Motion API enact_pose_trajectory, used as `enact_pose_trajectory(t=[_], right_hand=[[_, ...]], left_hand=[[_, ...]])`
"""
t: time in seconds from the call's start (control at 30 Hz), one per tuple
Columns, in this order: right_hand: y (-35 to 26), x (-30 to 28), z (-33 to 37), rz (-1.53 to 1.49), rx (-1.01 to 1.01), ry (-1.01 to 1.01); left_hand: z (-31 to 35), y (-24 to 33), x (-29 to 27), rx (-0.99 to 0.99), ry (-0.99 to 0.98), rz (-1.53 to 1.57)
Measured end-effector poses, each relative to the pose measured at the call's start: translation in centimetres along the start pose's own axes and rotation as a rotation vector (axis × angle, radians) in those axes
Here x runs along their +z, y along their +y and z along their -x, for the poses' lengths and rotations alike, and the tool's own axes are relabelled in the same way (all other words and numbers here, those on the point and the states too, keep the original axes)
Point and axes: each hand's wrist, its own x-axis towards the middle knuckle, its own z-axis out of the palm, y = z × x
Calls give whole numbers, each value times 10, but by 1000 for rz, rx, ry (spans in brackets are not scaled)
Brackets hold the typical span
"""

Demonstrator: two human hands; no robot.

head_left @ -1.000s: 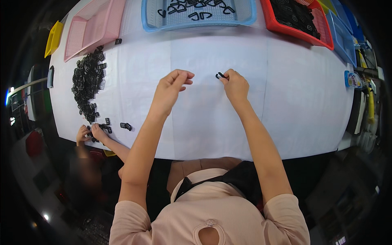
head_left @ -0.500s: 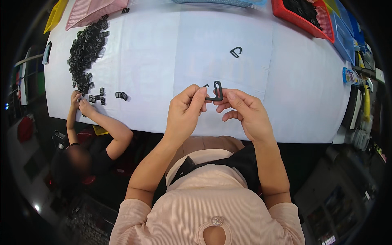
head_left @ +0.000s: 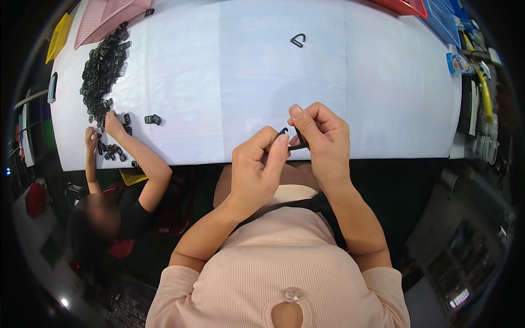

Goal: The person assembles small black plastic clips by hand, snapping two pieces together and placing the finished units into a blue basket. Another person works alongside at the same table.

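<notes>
Just past the table's front edge, both my hands pinch a black plastic hook [head_left: 298, 146] between them. My left hand [head_left: 256, 167] is closed, thumb and forefinger on its curled end. My right hand [head_left: 330, 138] is closed around its straight slotted end, which the fingers partly cover. Farther up the white table [head_left: 273, 82] lies a second black hook [head_left: 298, 41], bent into an open triangle, with neither hand touching it.
At the left, a co-worker's hands [head_left: 113, 126] are among small black buckles beside a large buckle pile [head_left: 101, 76]. A pink basket [head_left: 101, 22] stands far left, a red basket [head_left: 407, 6] and a blue basket [head_left: 442, 24] far right. A bottle [head_left: 458, 64] is at the right edge.
My hands have come closer to my body with the hook, which is now turned. The right fingers have closed on its slotted end. The view has shifted, and the co-worker's hands have moved.
</notes>
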Motion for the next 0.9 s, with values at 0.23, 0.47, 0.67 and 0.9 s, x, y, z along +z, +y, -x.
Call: enact_pose_trajectory(t=[0.23,0.47,0.67,0.9], right_hand=[[9,-9,24,-25,-140,-109],[10,-7,30,99,-95,29],[-51,-7,67,466,-573,229],[-78,-17,122,687,-724,-255]], left_hand=[[2,0,-5,-143,-23,141],[12,2,-8,-97,-160,33],[9,3,-25,-162,46,265],[0,17,-51,-166,90,219]])
